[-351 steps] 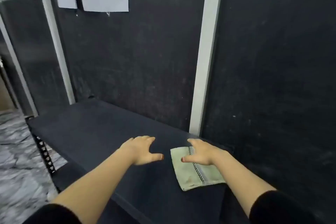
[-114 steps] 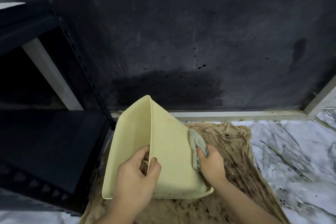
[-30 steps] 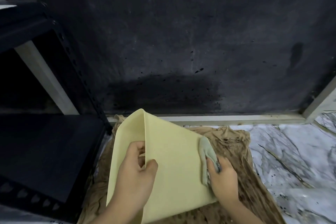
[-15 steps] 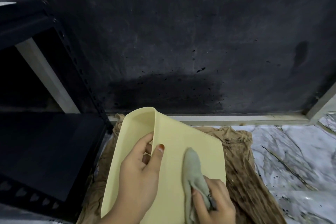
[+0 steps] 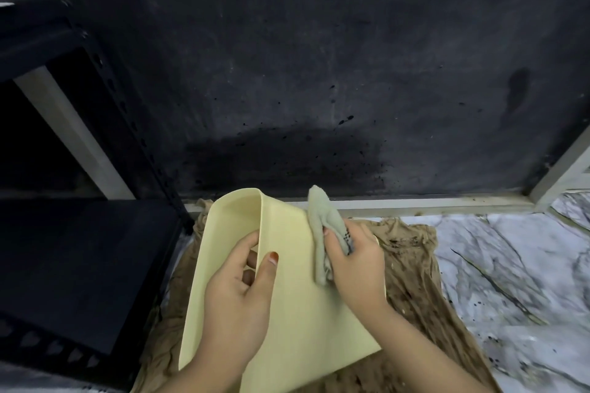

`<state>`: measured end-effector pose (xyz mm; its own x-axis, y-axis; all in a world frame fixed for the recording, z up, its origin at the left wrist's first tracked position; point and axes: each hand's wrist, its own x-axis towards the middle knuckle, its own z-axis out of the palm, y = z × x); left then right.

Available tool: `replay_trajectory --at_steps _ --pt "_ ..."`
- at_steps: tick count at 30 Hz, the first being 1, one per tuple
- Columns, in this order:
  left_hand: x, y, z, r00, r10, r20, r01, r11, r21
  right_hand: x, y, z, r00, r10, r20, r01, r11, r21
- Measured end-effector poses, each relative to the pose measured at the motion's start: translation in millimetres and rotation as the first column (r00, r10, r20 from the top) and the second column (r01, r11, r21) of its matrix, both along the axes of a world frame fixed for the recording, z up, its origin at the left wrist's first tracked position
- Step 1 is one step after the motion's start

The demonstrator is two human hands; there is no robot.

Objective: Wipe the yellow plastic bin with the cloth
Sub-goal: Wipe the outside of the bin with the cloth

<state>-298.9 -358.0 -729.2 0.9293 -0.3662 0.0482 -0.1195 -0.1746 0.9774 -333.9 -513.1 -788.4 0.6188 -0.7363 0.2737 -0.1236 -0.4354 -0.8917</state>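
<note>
The pale yellow plastic bin is tipped on its side, its opening facing left and its flat outer wall turned toward me. My left hand clamps the rim, fingers inside and thumb on the outer wall. My right hand holds the crumpled grey-green cloth against the upper right part of that wall. One end of the cloth sticks up past the bin's far edge.
Under the bin lies a dirty brown rag spread on the marble floor. A black metal shelf unit stands close on the left. A dark speckled wall with a pale baseboard rises just behind.
Over the last half second my right hand slid the cloth from the lower middle of the bin's wall up to its upper right edge. My left hand kept its grip on the rim.
</note>
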Motion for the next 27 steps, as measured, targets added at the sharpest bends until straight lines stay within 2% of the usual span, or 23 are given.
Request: replay_trajectory --at_steps 3,7,14,17,19,22,27 --pt "1 2 0 1.0 0.009 -0.015 -0.009 1.0 -0.012 5 -27 -15 0.992 -0.089 -0.088 0.093 0.995 0.035" --pt "0 1 -2 0.999 0.014 -0.043 -0.014 1.0 -0.014 -10 -46 -37 0.968 -0.185 -0.167 0.213 0.963 0.166" --pt "4 0 -3 0.994 0.073 -0.085 -0.074 0.997 -0.01 -48 -21 -78 0.92 -0.316 -0.232 0.38 0.864 0.33" --pt "3 0 -3 0.993 0.076 -0.093 -0.079 0.997 -0.025 -57 10 -76 0.933 -0.314 -0.175 0.357 0.871 0.338" --pt "2 -1 -4 0.993 0.077 -0.089 -0.08 0.996 -0.026 -55 31 -66 0.954 -0.28 -0.107 0.299 0.912 0.28" --pt "0 -3 -5 0.996 0.057 -0.072 -0.059 0.998 -0.019 -47 56 -36 0.991 -0.137 0.01 0.133 0.977 0.167" --pt "-9 -3 -3 0.999 -0.013 -0.031 0.013 1.0 0.024 -24 58 14 0.995 0.051 0.091 -0.057 0.996 0.063"
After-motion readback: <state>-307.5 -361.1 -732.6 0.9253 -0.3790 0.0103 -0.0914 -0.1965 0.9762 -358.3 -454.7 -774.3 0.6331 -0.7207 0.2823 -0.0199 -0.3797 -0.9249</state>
